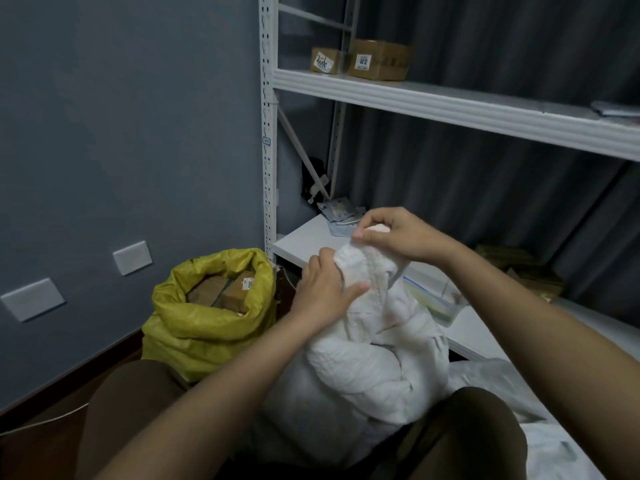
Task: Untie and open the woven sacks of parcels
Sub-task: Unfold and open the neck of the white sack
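Two hands (360,265) bunching crinkled (woven) white sack (374,344)

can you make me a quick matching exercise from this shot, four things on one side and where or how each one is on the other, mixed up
Things
1. yellow sack
2. white sack
3. two cardboard boxes
4. right hand

States or places
A. on the upper shelf, labels facing out
B. pinching the bunched top of a sack
C. standing open on the floor by the wall, parcels showing inside
D. between the person's knees, mouth still gathered shut

Pairs: 1-C, 2-D, 3-A, 4-B

The left hand holds the white sack's neck just below the pinch.
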Available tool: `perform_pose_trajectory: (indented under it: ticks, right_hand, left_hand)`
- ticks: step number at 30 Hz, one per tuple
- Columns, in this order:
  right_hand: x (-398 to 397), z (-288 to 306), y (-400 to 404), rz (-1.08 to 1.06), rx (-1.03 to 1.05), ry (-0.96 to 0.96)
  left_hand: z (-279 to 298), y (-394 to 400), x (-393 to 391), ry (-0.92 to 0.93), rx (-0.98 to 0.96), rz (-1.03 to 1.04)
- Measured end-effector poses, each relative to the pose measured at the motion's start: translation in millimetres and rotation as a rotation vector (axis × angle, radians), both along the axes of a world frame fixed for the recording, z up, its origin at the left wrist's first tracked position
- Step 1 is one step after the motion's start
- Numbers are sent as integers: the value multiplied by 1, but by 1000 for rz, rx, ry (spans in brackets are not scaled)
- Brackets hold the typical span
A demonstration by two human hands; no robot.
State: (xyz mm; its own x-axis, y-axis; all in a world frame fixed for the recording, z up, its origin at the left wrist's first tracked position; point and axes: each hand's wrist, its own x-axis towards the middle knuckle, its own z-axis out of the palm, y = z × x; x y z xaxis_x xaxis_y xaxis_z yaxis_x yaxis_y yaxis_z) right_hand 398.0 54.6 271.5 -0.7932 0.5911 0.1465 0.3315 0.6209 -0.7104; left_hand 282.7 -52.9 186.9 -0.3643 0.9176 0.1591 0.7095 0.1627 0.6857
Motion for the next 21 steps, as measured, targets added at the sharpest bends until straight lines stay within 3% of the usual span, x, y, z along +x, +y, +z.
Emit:
perform_pose_trajectory:
  ticks: [2, 4, 6, 7, 8, 10, 12, 14, 16, 18, 21]
  right_hand:
    - [11, 4, 4, 57, 231, -310]
    - [17, 3, 5, 54, 720, -740]
    - [14, -5, 3, 51, 1034, -886]
    - [10, -9, 1, 34, 1022, -906]
    - [5, -12, 0, 9, 880, -920]
    - [-5, -14, 1, 9, 410, -872]
    - [-8, -10, 3, 48, 153, -750]
    - [-5, -5, 7, 63, 259, -605]
    - [-1, -7, 9, 45, 480, -476]
    - [-1, -14, 5, 42, 553, -474]
    - [-16, -27, -5, 65, 480, -694]
  left_hand:
    - [6, 2, -24, -89, -35, -96]
    - [18, -5, -49, -283, -151, -269]
    - [28, -13, -61, -376, -304, -380]
    - [30, -17, -59, -284, -354, -390]
    - [27, -16, -54, -108, -371, -339]
    - [10, -12, -39, 267, -254, -149]
    - [-8, -13, -26, 388, -84, -97]
    - [-10, -17, -35, 136, 19, -196]
    - [3, -20, -54, -123, -110, -288]
    - [11, -21, -67, -6, -199, -311]
    - [2, -14, -53, 214, -138, -257]
